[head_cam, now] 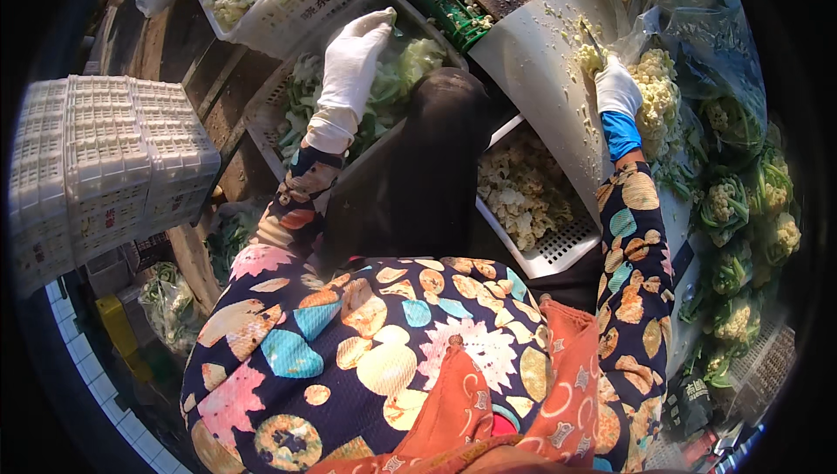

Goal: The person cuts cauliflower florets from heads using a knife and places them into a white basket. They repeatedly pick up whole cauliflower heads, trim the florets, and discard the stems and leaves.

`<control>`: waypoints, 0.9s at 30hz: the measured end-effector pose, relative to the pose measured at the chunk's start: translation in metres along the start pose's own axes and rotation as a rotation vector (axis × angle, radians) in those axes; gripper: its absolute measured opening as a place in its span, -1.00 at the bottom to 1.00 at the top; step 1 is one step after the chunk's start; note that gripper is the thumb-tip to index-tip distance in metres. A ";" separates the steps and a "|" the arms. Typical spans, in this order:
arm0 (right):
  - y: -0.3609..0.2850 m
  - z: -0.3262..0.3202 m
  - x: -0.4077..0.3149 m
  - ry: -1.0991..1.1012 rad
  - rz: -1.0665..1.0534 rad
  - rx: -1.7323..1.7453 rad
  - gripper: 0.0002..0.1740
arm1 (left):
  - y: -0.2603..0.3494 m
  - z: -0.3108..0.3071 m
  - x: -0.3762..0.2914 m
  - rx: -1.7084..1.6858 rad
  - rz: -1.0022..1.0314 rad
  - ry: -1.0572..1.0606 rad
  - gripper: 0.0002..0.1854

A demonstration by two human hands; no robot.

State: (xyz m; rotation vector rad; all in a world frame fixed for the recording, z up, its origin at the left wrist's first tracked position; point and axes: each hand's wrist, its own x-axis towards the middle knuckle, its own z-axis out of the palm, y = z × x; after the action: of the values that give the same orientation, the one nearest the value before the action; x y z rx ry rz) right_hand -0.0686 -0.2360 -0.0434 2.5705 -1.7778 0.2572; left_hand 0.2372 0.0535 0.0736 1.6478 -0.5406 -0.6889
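Note:
My left hand (356,58), in a white glove, is raised over a crate of cauliflower leaves (392,85), its fingertips pinched on a small green leaf piece. On the right, my right hand (618,88), gloved in white with a blue cuff, grips a knife (592,39) whose blade lies by a cauliflower piece (588,58) above the pale board (543,49). Trimmed cauliflower heads (656,91) sit just right of that hand. Lower down, a white crate (546,258) holds cut cauliflower florets (520,189) between my legs and the board.
A white crate (307,6) full of florets stands at the upper left, and stacked white crates (108,166) at the far left. Leafy cauliflowers (724,209) line the right side below a clear plastic bag (713,42). A green crate (461,19) borders the board.

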 end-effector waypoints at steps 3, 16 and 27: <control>0.029 -0.001 0.009 0.118 -0.044 0.090 -0.75 | 0.015 0.085 -0.039 -0.303 0.137 -0.362 -0.72; 0.015 -0.092 -0.131 -0.220 0.212 1.037 -0.65 | -0.084 0.251 -0.035 -0.777 -0.528 -0.541 -0.63; -0.015 -0.028 -0.220 -0.057 0.433 0.548 -0.65 | -0.110 0.263 -0.064 -0.326 -0.092 -0.524 -0.62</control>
State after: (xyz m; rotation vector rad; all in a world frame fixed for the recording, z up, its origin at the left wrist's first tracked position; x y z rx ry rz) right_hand -0.1336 -0.0234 -0.0444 2.4598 -2.5791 0.7790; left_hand 0.0049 -0.0689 -0.0552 1.1873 -0.6829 -1.2239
